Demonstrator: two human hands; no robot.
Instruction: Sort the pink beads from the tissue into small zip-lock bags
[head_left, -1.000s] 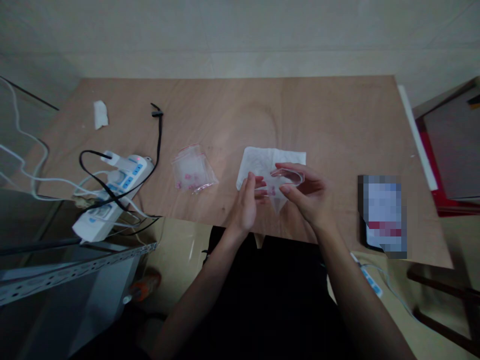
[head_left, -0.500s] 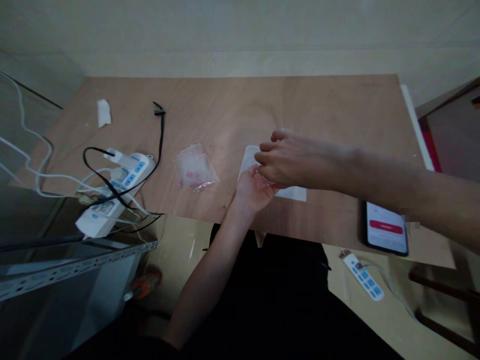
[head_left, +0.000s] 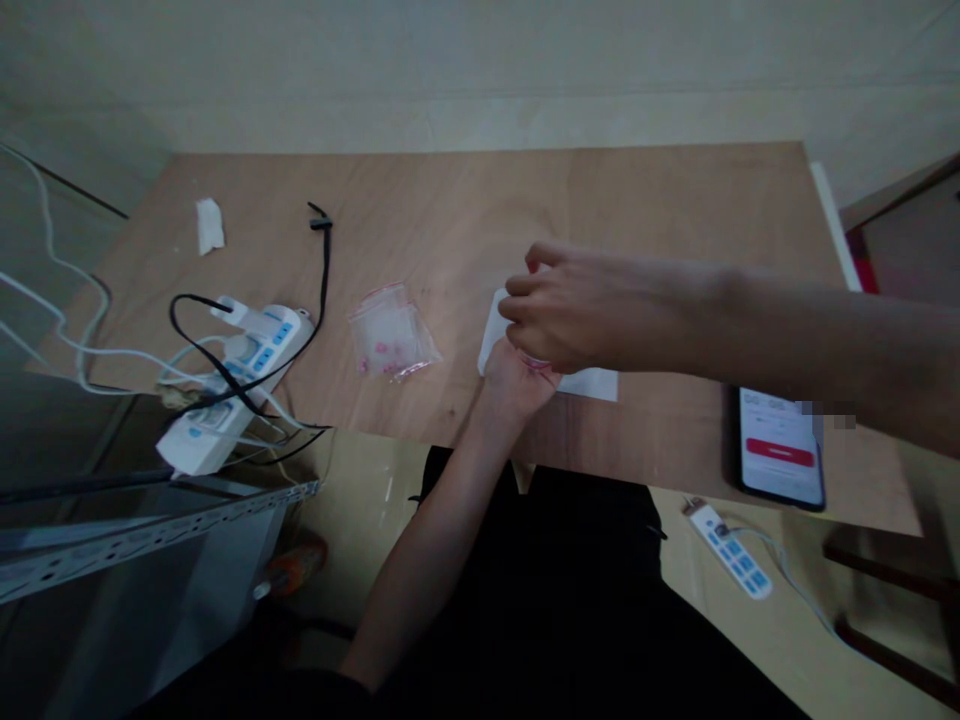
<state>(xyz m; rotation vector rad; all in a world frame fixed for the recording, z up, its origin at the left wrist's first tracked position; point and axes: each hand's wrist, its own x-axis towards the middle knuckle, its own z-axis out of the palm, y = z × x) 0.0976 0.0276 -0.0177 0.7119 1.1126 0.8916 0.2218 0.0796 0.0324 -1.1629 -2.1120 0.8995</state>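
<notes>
L hand (head_left: pixel 521 382) is facing palm-up, R hand (head_left: pixel 551 312) curling over it; can't tell either's grip. Pink-edged plastic bag (head_left: pixel 535 362) is sitting b/w them, mostly hidden; prob. light, floppy, slippery, edge-pinching best.

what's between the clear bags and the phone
In the head view, the left hand, the right hand, part of its forearm, a pink-edged item and a white sheet lie between them.

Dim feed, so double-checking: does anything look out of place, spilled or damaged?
The power strip at left looks awkward: it appears to overhang the table, with cables tangled over it. I see no spill or damage, but the right hand partly hides the left hand and its grip.
</notes>
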